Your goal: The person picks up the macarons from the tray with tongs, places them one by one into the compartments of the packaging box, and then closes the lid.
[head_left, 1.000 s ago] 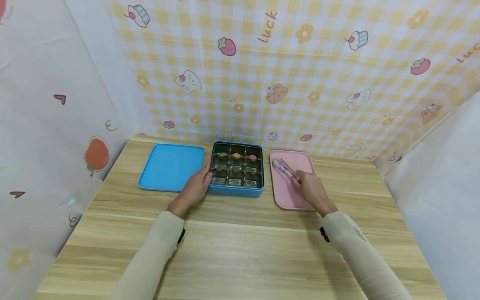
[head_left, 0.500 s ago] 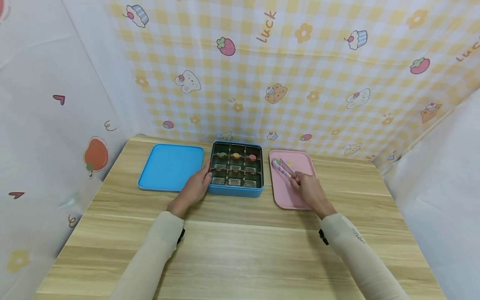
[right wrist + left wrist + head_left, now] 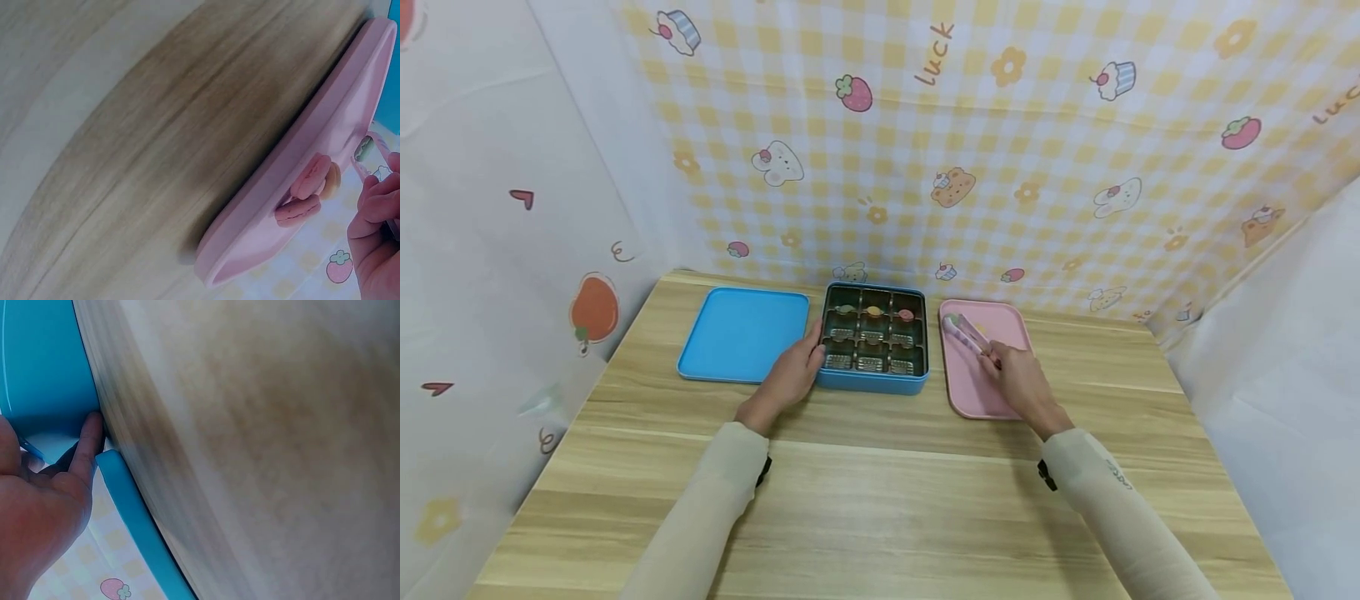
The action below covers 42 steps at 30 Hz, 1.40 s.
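In the head view my left hand (image 3: 790, 372) grips the near left corner of a blue box (image 3: 871, 383). Its dark insert has several compartments; a green macaron (image 3: 846, 309), a yellow macaron (image 3: 873, 312) and a pink macaron (image 3: 906, 315) sit towards the back. My right hand (image 3: 1022, 379) holds pale patterned tongs (image 3: 967, 334) over the pink tray (image 3: 973, 398). Between the tong ends is another green macaron (image 3: 364, 149), low over the tray. In the right wrist view, two pink macarons (image 3: 310, 175) and a yellowish one (image 3: 332, 180) lie on the tray.
A flat blue lid (image 3: 742, 333) lies left of the box on the wooden table (image 3: 880, 517). A yellow checked cloth (image 3: 895, 142) hangs behind the table's far edge, and white cloth (image 3: 1292, 358) hangs at the sides.
The tong ends have closed in slightly around the green macaron, with the right hand shifting very little. The left hand stays on the box.
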### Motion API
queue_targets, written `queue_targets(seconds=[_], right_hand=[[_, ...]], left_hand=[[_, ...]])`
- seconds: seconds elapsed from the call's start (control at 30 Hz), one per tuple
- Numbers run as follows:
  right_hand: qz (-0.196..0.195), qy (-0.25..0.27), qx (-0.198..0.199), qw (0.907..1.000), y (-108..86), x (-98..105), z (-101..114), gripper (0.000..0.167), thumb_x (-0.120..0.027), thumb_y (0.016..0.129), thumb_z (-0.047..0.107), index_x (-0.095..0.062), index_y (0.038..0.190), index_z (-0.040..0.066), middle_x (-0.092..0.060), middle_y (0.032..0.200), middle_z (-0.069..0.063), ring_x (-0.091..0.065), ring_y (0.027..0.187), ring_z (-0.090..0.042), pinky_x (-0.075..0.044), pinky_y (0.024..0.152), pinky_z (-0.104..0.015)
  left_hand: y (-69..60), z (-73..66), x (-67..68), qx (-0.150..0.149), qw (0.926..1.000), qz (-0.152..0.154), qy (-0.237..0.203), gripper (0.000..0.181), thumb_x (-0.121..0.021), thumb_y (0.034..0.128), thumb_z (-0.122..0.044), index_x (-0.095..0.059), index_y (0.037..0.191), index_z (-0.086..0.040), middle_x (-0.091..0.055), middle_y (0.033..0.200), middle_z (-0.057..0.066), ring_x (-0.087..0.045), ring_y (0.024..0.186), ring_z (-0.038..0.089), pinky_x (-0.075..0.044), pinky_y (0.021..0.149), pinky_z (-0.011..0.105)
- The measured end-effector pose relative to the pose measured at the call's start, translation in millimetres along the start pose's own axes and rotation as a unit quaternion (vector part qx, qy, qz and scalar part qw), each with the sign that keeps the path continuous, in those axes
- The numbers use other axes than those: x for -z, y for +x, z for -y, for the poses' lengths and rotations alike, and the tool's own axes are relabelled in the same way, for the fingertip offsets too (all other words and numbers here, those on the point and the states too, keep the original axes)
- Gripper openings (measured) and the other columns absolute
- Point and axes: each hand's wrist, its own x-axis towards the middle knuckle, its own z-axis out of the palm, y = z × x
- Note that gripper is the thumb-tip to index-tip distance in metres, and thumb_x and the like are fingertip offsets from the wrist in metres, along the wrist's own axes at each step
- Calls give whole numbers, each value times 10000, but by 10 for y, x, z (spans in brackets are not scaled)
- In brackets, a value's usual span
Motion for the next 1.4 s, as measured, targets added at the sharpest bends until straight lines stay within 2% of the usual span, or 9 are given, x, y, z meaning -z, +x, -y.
queue_targets(seconds=[0.27,0.63,0.8,1.17,1.4], right_hand=[[-104,24,15,9999,1,29,51,187,-629,986,187,-616,863,47,-555,653,-40,-458,523,-134,-364,477,-254],[-317,70,57,9995,37,82,101,217,-642,976,174,-557,803,74,-505,611,-31,-426,504,-134,-328,457,-259],[-280,113,52,9995,60,129,143,246,-623,991,190,-522,794,83,-463,597,-25,-396,488,-127,-303,442,-253],[-526,217,338,9978,127,156,294,251,-643,976,184,-529,772,92,-459,586,-9,-382,480,-120,-293,433,-246],[-464,104,389,9981,165,165,416,259,-620,991,225,-523,786,99,-450,605,-9,-407,508,-145,-310,471,-272]], left_hand=[[6,0,3,55,10000,22,3,579,-337,1095,-218,-102,1593,-39,-287,1588,213,-309,1449,385,-325,1148,539],[-3,-10,-1,47,10000,-11,2,574,-330,1094,-217,-110,1589,-26,-289,1585,215,-310,1449,385,-324,1149,537],[-2,-9,-6,26,10000,-2,-36,574,-330,1095,-217,-109,1588,-23,-291,1583,222,-312,1446,391,-329,1143,544],[1,-5,-6,20,10000,-9,1,573,-328,1094,-211,-108,1587,-16,-281,1586,225,-309,1446,395,-320,1149,543],[7,-9,-3,6,10000,-24,-13,575,-336,1092,-204,-110,1586,-12,-281,1585,225,-308,1447,392,-320,1149,542]])
